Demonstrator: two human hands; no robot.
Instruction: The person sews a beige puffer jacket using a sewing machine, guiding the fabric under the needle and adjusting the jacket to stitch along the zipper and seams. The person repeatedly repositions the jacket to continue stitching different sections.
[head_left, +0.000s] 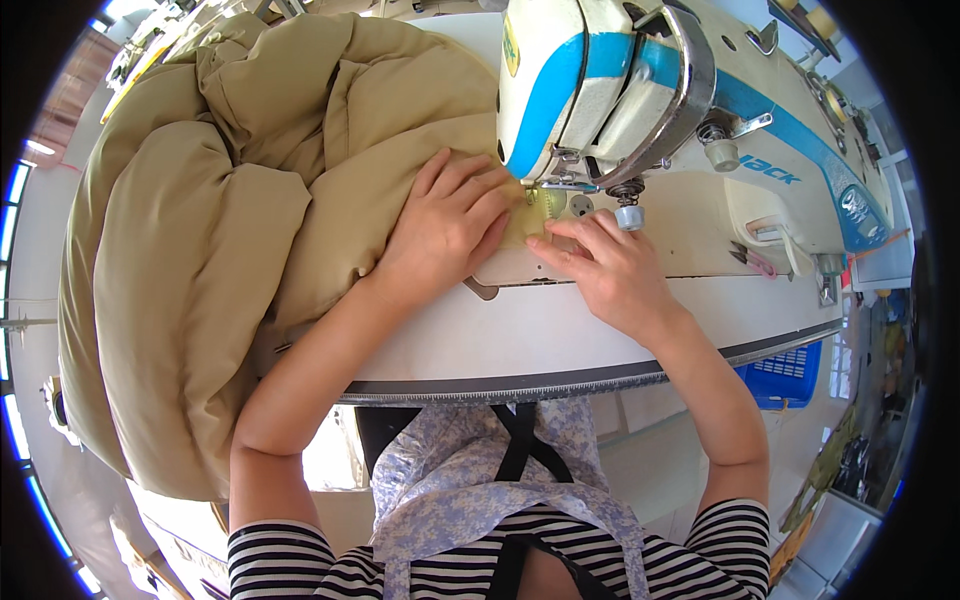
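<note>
A puffy khaki quilted garment or cover (180, 277) lies over the left of the sewing table, its edge reaching under the head of a white and blue Jack sewing machine (555, 90). Flat on this fabric, just left of the presser foot (532, 195), rests my left hand (450, 225), fingers slightly spread. My right hand (607, 262) is at the right edge of the fabric, in front of the needle area, with thumb and index finger close together at the edge. Whether they pinch it is unclear. The needle tip is hard to make out.
Pink-handled thread snips (754, 260) lie on the machine bed at the right. A measuring tape strip (510, 391) runs along the table's front edge. Below the table at the right is a blue plastic basket (784, 375). The machine's head overhangs the space above my right hand.
</note>
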